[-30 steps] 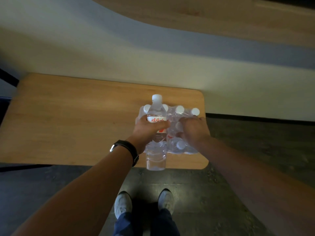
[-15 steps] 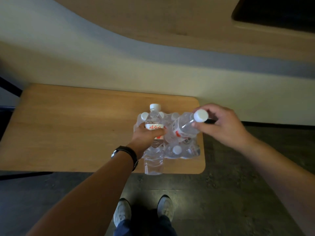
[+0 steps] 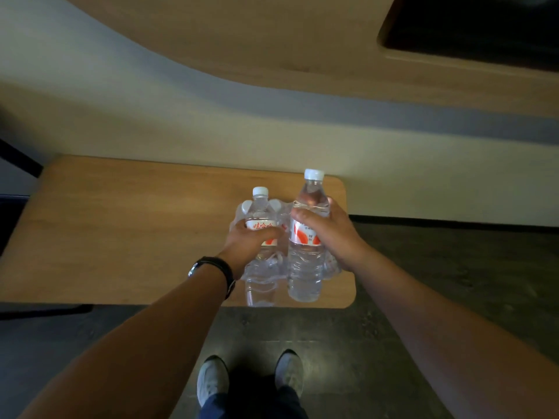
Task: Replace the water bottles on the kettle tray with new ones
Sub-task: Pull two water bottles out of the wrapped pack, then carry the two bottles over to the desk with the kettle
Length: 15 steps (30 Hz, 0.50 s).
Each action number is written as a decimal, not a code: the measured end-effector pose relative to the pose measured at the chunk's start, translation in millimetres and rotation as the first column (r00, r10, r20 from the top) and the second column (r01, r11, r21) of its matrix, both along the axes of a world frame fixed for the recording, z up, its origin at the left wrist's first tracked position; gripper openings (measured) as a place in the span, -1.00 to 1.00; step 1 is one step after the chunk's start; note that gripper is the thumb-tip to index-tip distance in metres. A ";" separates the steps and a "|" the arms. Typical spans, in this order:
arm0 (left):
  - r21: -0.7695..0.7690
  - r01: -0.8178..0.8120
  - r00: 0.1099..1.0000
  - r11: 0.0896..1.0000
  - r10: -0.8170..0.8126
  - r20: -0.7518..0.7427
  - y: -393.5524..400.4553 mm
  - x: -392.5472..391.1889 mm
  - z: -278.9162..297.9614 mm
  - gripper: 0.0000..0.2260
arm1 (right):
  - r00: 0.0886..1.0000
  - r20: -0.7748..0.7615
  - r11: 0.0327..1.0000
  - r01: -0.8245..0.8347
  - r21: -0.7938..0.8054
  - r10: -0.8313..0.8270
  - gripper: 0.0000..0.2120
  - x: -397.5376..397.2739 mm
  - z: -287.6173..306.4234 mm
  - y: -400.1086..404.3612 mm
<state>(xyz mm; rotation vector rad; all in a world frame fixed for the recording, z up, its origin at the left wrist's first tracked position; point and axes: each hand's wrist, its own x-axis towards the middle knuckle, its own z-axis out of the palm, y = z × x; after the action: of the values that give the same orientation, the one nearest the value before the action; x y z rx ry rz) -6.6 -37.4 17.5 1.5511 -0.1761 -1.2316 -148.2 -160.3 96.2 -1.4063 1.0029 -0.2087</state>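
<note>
I hold two clear water bottles with white caps and red-and-white labels, upright and side by side, above a shrink-wrapped pack of bottles [image 3: 275, 207] at the right end of a wooden table [image 3: 136, 231]. My left hand [image 3: 251, 247] is wrapped around the label of the left bottle [image 3: 261, 213]. The right bottle [image 3: 307, 261], held a little higher, has my right hand [image 3: 332, 234] closed round its upper body. The pack is mostly hidden behind the two bottles and my hands. No kettle tray is in view.
The table stands against a pale wall with a wooden panel [image 3: 272, 49] overhanging above. Dark floor [image 3: 453, 282] lies to the right and in front, where my shoes [image 3: 211, 379] stand. A dark opening [image 3: 484, 25] sits at the top right.
My right hand pulled a second bottle out of the pack, tilted at first, and now holds it upright beside the bottle that my left hand has kept hold of throughout.
</note>
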 end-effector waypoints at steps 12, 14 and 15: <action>0.029 -0.356 0.932 0.934 0.353 0.078 136.3 21.8 85.3 -0.63 | 0.950 -0.044 0.946 -0.312 -0.086 0.309 -0.37 63.4 58.6 65.1; 0.004 -0.421 0.905 0.907 0.420 0.071 173.9 30.5 111.3 -0.62 | 0.918 -0.032 0.915 -0.397 -0.074 0.396 -0.38 88.0 71.8 95.5; -0.007 -0.456 0.888 0.890 0.455 0.059 193.8 35.9 125.1 -0.60 | 0.897 -0.021 0.894 -0.441 -0.082 0.441 -0.40 101.3 80.0 112.9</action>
<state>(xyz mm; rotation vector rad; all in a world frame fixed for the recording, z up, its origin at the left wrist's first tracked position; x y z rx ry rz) 29.4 156.3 142.6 1.5242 0.1518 -0.8135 -46.8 -47.4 176.2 -1.6738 0.6555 0.0894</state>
